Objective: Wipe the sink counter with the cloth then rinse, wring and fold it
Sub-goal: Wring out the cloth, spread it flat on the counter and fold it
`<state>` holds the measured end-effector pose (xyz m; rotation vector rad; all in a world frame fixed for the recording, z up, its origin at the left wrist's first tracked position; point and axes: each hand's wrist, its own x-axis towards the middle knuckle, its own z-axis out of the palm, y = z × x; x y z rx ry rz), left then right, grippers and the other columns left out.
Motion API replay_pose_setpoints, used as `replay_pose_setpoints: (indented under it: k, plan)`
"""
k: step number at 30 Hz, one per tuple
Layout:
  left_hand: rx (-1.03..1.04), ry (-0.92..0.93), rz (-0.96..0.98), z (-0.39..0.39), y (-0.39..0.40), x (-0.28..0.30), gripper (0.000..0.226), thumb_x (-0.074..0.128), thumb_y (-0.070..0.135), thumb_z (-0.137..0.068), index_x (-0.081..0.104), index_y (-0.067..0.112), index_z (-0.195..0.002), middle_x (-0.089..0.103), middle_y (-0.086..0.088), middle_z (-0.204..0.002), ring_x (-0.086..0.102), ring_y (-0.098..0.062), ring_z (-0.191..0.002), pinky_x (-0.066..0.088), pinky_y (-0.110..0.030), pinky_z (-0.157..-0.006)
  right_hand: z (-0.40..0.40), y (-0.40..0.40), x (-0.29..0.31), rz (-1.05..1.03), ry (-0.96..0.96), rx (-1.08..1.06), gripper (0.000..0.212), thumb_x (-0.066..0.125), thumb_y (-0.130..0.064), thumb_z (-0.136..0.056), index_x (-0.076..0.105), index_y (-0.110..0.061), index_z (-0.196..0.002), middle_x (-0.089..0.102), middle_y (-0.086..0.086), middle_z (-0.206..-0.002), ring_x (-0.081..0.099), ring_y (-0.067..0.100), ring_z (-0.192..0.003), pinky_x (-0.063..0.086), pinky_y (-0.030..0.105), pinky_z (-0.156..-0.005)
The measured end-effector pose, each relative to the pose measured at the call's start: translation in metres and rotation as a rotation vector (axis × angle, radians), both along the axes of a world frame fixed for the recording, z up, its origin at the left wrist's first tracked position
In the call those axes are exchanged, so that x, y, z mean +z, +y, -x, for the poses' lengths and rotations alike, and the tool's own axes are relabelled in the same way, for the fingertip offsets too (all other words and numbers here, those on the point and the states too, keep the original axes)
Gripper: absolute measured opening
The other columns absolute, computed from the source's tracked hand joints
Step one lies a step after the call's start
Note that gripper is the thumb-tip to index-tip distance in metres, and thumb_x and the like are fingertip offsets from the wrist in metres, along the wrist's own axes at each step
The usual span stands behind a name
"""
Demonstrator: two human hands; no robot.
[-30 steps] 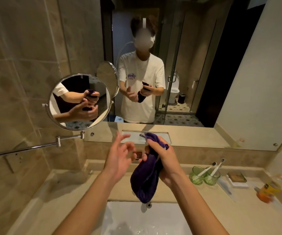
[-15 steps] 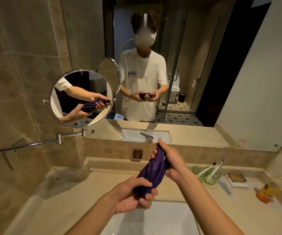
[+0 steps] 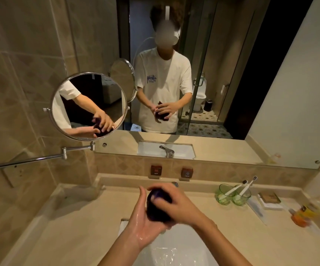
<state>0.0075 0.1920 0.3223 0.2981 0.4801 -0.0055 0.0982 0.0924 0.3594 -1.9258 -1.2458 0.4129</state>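
Purple cloth (image 3: 158,207), stretched lengthwise a moment ago, now balled above the sink (image 3: 176,252); left hand (image 3: 142,225) and right hand (image 3: 176,203) fingers clamp it, suggesting wringing underway.

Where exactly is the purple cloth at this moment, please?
In the head view, the purple cloth sits bunched between the left hand and right hand, above the sink, low and central.

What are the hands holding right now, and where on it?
The purple cloth, bunched into a ball: left hand cups it underneath, right hand wraps over its top.
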Motion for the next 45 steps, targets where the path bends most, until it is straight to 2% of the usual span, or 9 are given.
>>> replay_pose_setpoints:
  k: [6, 9, 13, 16, 19, 23, 30, 39, 45]
  plan:
    - [-0.113, -0.003, -0.025, 0.008, 0.012, -0.006, 0.068, 0.084, 0.047, -0.075, 0.071, -0.005, -0.116, 0.070, -0.025, -0.118, 0.068, -0.041, -0.112, 0.048, -0.056, -0.106, 0.036, -0.027, 0.001, 0.201, -0.305, 0.195, 0.108, 0.060, -0.068, -0.087, -0.014, -0.033, -0.158, -0.001, -0.019, -0.166, -0.001, -0.002, -0.150, 0.013, 0.025, -0.123]
    - [-0.172, -0.014, -0.038, 0.011, 0.009, -0.003, 0.073, 0.103, 0.012, -0.048, 0.072, -0.011, -0.110, 0.069, -0.030, -0.116, 0.065, -0.045, -0.108, 0.049, -0.054, -0.103, 0.026, -0.042, 0.005, 0.126, 0.191, 0.256, 0.107, 0.070, -0.027, -0.088, -0.012, -0.039, -0.157, 0.004, -0.022, -0.166, 0.018, 0.000, -0.151, 0.029, 0.032, -0.120]
    - [-0.306, -0.097, -0.118, 0.019, 0.010, 0.007, 0.064, 0.092, -0.016, -0.048, 0.069, -0.010, -0.108, 0.063, -0.036, -0.105, 0.059, -0.034, -0.076, 0.053, -0.036, -0.059, 0.008, -0.059, 0.018, -0.089, 0.721, 0.239, 0.097, 0.053, 0.013, -0.071, 0.020, -0.020, -0.156, 0.038, 0.001, -0.160, 0.044, 0.025, -0.142, 0.036, 0.058, -0.114]
    - [-0.403, -0.156, -0.219, 0.020, 0.017, 0.015, 0.062, 0.083, -0.014, -0.064, 0.064, -0.003, -0.123, 0.057, -0.035, -0.112, 0.054, -0.028, -0.075, 0.051, -0.032, -0.062, -0.005, -0.071, 0.032, -0.135, 0.236, 0.062, 0.089, 0.050, 0.010, -0.066, 0.038, -0.023, -0.148, 0.054, -0.004, -0.148, 0.047, 0.018, -0.139, 0.039, 0.045, -0.116]
    - [-0.516, -0.221, -0.289, 0.017, 0.021, 0.030, 0.053, 0.084, -0.009, -0.065, 0.071, 0.002, -0.115, 0.063, -0.029, -0.107, 0.057, -0.024, -0.076, 0.052, -0.029, -0.064, -0.008, -0.075, 0.034, 0.143, -0.469, 0.197, 0.106, 0.063, -0.005, -0.070, 0.014, -0.038, -0.157, 0.013, -0.021, -0.164, 0.014, 0.003, -0.151, 0.019, 0.034, -0.124]
    - [-0.679, -0.224, -0.370, 0.006, 0.024, 0.055, 0.047, 0.090, -0.001, -0.060, 0.072, 0.010, -0.103, 0.067, -0.020, -0.094, 0.061, -0.021, -0.072, 0.053, -0.026, -0.065, -0.006, -0.069, 0.010, 0.205, -1.002, 0.204, 0.130, 0.086, -0.039, -0.066, 0.000, -0.021, -0.161, 0.003, 0.008, -0.168, 0.008, 0.023, -0.152, 0.022, 0.047, -0.122]
    - [-1.234, -0.309, -0.496, -0.021, 0.043, 0.083, 0.045, 0.086, 0.032, -0.071, 0.070, 0.013, -0.109, 0.063, -0.003, -0.107, 0.060, -0.004, -0.085, 0.046, -0.013, -0.071, -0.023, -0.034, 0.030, -0.367, -1.134, 0.283, 0.047, 0.060, -0.008, -0.101, 0.041, 0.003, -0.143, 0.055, 0.026, -0.141, 0.052, 0.039, -0.132, 0.043, 0.049, -0.110]
    - [-1.268, -0.238, -0.656, -0.044, 0.061, 0.084, 0.046, 0.084, 0.023, -0.076, 0.059, 0.008, -0.111, 0.061, -0.006, -0.100, 0.053, -0.012, -0.084, 0.045, -0.018, -0.067, -0.035, -0.021, 0.029, -0.094, -0.839, 0.182, 0.012, 0.047, -0.019, -0.105, 0.055, -0.013, -0.111, 0.065, 0.006, -0.093, 0.053, 0.017, -0.080, 0.052, 0.038, -0.071]
    - [-1.295, -0.166, -1.013, -0.059, 0.058, 0.100, 0.023, 0.067, 0.000, -0.090, 0.056, 0.008, -0.109, 0.060, -0.009, -0.087, 0.056, -0.015, -0.073, 0.047, -0.020, -0.058, -0.033, -0.023, 0.036, 0.090, -0.806, 0.075, 0.031, 0.041, -0.033, -0.103, 0.059, -0.008, -0.108, 0.065, 0.007, -0.091, 0.059, 0.022, -0.076, 0.055, 0.036, -0.067]
